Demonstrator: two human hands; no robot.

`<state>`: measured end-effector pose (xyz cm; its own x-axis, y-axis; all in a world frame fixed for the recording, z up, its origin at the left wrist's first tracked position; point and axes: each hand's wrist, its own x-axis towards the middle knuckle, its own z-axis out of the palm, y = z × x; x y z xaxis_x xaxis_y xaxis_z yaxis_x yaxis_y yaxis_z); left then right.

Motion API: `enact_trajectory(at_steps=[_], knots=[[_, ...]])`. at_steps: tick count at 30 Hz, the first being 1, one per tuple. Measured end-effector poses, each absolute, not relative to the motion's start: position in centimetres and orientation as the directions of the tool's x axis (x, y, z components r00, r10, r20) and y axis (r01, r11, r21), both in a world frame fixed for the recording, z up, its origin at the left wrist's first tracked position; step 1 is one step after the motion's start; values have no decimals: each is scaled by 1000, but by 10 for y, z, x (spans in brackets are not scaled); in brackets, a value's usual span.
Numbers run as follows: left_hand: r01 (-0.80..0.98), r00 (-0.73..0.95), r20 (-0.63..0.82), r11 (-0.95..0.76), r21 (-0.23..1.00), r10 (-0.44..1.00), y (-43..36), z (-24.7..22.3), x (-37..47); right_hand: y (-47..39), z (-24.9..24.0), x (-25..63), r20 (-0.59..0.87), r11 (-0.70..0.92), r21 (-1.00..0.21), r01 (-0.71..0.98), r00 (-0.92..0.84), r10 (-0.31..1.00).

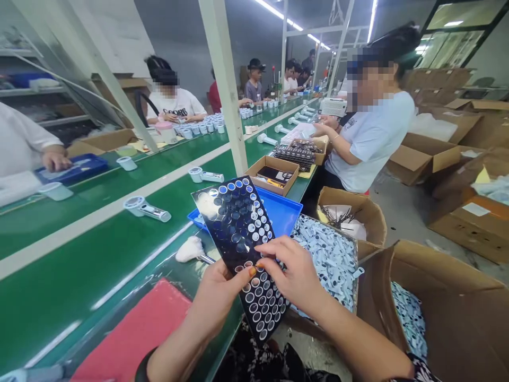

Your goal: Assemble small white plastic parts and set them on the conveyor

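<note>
Two hands meet on a black sheet (238, 233) dotted with rows of small round stickers, held tilted above the near edge of a green conveyor belt (79, 265). The left hand (217, 297) grips the sheet's lower left edge, thumb on its face, while the right hand (294, 273) rests on the sheet from the right, fingertips pinched narrow over one of the stickers. No writing can be read on the sheet. Just behind it lies a blue tray (284, 212), and to its right an open cardboard box (338, 260) heaped with pale blue plastic parts. A red mat (139, 329) lies on the bench at near left, with a white brush (191, 249) just beyond it. Handheld magnifiers (145, 208) lie spaced along the belt. On the right, a co-worker in a pale T-shirt (369, 138) sits at stacked dark trays (296, 154); across the belt, another person's white shirt (175, 106) carries dark lettering too blurred to read. Cardboard cartons (437, 154) crowd the floor at far right.
</note>
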<state>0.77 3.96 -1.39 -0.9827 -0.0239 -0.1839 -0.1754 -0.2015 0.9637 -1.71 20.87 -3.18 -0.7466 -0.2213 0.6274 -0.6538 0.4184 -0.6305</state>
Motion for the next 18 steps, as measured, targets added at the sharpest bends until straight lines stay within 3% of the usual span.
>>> enact_trajectory(at_steps=[8,14,18], knots=[[-210,-977,-214,-255,944,12,36,-21,14,214,-31,-8,617,306,-668,-679,-734,-285],[-266,-964,-264,-165,950,37,28,-35,17,213,-39,-4,623,286,-671,-684,-729,-282],[-301,-948,-290,-82,950,130,19,-37,19,213,-40,-4,583,318,-649,-691,-721,-376]])
